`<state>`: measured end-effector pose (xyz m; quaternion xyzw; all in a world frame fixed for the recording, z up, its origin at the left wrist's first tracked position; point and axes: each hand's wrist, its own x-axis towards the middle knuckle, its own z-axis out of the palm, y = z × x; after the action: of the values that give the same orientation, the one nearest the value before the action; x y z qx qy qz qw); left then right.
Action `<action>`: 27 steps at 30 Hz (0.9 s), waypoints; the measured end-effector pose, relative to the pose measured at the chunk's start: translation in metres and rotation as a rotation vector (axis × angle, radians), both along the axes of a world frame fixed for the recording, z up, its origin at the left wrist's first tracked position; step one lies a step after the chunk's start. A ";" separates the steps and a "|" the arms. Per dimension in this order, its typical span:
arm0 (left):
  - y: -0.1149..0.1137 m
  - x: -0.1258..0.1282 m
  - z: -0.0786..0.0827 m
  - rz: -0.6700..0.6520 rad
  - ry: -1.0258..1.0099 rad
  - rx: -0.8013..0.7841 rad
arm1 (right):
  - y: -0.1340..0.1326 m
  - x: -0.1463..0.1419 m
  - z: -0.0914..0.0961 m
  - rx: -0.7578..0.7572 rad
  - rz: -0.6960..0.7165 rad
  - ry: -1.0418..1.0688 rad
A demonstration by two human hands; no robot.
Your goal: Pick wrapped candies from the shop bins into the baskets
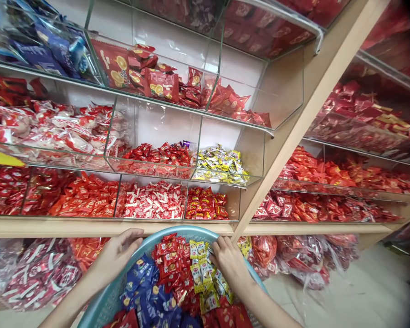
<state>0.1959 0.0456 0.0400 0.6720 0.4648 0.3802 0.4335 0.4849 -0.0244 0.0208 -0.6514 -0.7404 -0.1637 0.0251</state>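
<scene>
A teal plastic basket (182, 231) sits low in the middle, filled with red, blue and yellow candy packets (177, 282). My left hand (118, 255) grips the basket's far left rim, fingers curled over the edge. My right hand (229, 262) rests inside the basket on the right, its fingers bent down among the yellow packets (201, 273); whether they pinch any is hidden.
Glass-fronted bins on wooden shelves fill the view ahead: red packets (150, 205), yellow packets (220, 165), white-and-red sweets (54, 132). A slanted wooden post (294, 132) splits two shelf units. Large clear bags of red candy (294, 259) lie on the floor below.
</scene>
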 end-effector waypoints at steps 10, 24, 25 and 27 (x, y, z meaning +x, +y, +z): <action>0.005 -0.010 -0.025 -0.019 -0.052 -0.158 | 0.007 0.018 0.098 0.205 0.090 0.273; -0.008 -0.019 -0.049 0.043 -0.107 -0.170 | 0.113 0.071 0.240 -0.033 -0.122 0.029; -0.007 -0.019 -0.052 0.044 -0.086 -0.143 | 0.117 0.069 0.241 -0.114 -0.152 -0.024; -0.007 -0.018 -0.055 0.038 -0.059 -0.113 | 0.124 0.066 0.243 -0.212 -0.203 -0.099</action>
<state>0.1782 0.0389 -0.0151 0.6260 0.4853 0.3811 0.4769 0.5513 0.0995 0.2640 -0.7132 -0.6841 -0.1181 -0.0970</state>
